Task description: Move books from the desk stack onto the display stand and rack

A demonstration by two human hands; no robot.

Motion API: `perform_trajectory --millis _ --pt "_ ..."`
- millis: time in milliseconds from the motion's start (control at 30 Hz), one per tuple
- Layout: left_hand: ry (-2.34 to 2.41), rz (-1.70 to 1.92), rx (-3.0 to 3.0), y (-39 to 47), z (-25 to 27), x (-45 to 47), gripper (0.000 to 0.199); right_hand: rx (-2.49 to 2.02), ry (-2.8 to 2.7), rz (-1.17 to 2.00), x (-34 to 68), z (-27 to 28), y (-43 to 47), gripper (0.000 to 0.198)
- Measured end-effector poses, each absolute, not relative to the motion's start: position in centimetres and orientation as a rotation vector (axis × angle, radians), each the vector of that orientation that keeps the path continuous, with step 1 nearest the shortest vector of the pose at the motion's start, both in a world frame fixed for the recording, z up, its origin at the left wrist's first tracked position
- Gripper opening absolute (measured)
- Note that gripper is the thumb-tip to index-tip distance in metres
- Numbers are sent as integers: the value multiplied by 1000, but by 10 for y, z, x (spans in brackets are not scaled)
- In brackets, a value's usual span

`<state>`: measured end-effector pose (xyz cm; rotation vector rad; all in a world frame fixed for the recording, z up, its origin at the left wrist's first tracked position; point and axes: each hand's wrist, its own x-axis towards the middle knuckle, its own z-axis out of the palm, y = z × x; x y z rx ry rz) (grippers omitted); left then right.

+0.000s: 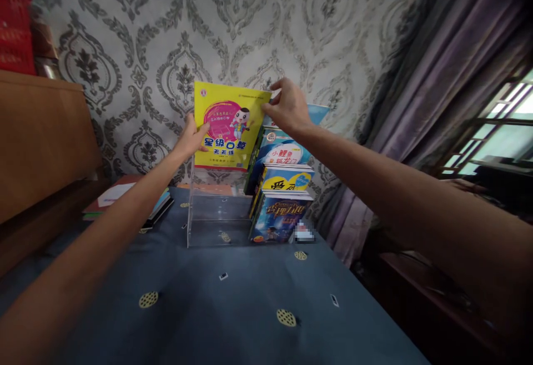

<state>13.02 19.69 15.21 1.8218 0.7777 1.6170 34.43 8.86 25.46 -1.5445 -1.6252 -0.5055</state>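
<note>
Both hands grip yellow book (227,126) at clear rack (189,226)

The yellow book stands upright, cover facing out, at the upper left of the rack. The left hand (193,138) clamps its left edge, thumb across the cover. The right hand (290,106) pinches its upper right corner between thumb and fingers. Whether its lower edge rests on the rack, I cannot tell.

Just right of it, more books fill the rack's right side in steps: a dark blue book (281,219) in front, a yellow-and-blue one (287,179) behind that, then a light blue one (285,147) higher up. The rack stands on a blue cloth (225,309) with yellow spotted shapes. A pile (119,191) of books lies to its left, partly hidden by the left forearm. Behind rises a patterned wall (233,15).
</note>
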Motion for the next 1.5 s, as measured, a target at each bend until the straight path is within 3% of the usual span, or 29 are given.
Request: perform_trajectory --millis 67,200,600,1167,1367,1500 --pt "779 1604 1826 194 151 130 38 -1506 -1629 -588 347 254 95 49" --pt "778 1580 1730 186 154 133 36 -1395 -1741 -762 359 254 117 38" --pt "787 1649 1626 184 153 140 33 -1360 -1932 -738 377 269 128 27" --pt "817 1540 1716 174 141 124 23 -1404 -1822 -659 355 251 89 46" --pt "1220 1496 2154 174 91 59 29 -995 -1887 -724 329 170 25 49" --pt "1944 761 2409 167 38 -8 47 -706 -2276 -410 316 60 -13 41"
